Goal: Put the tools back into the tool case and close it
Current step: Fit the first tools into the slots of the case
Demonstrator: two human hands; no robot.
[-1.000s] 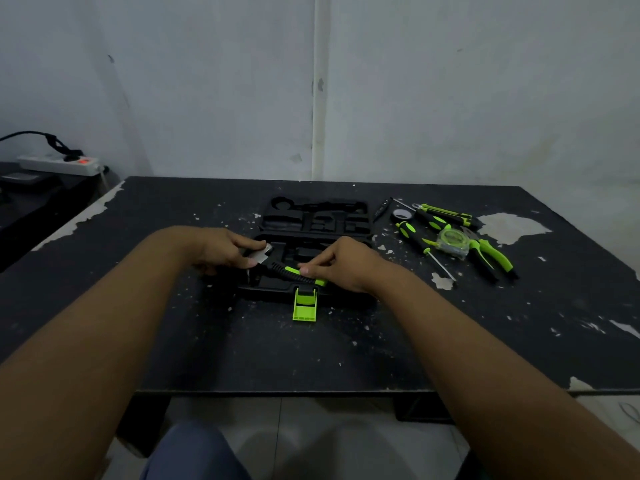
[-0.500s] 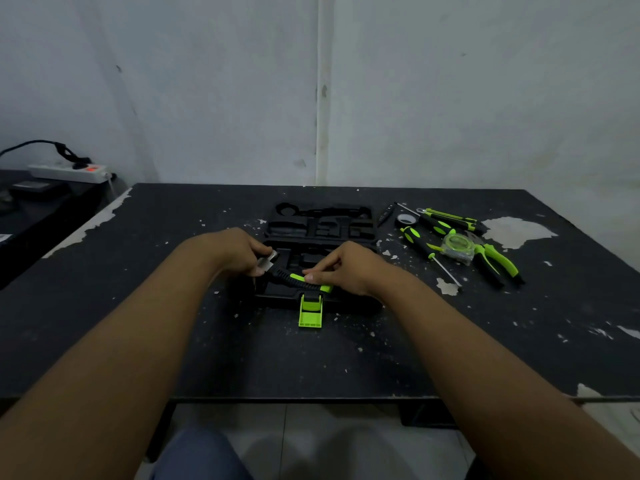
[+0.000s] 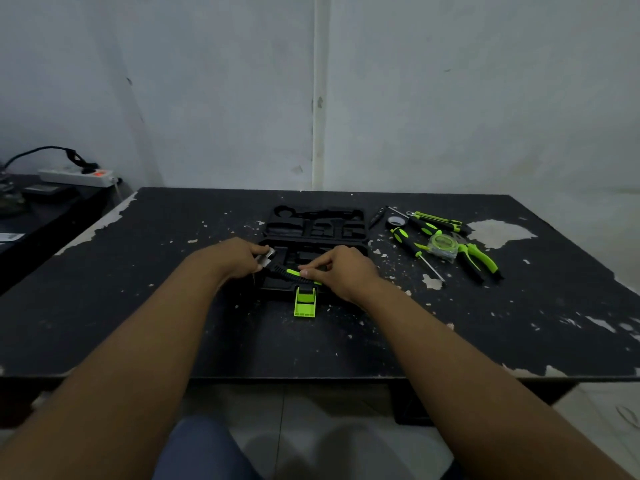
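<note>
the hammer lies crosswise over the near half of the open tool case — left hand pinches its metal head, right hand pinches the green-black handle, both equally near, so it likely presses straight down.

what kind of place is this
Probably a plain home workroom or spare room: a worn black table with chipped paint, bare whitewashed walls, a power strip on a side desk, and hand tools beside an open tool case.

Scuffed black table, open tool case at centre, screwdrivers, tape measure, pliers right.
</note>
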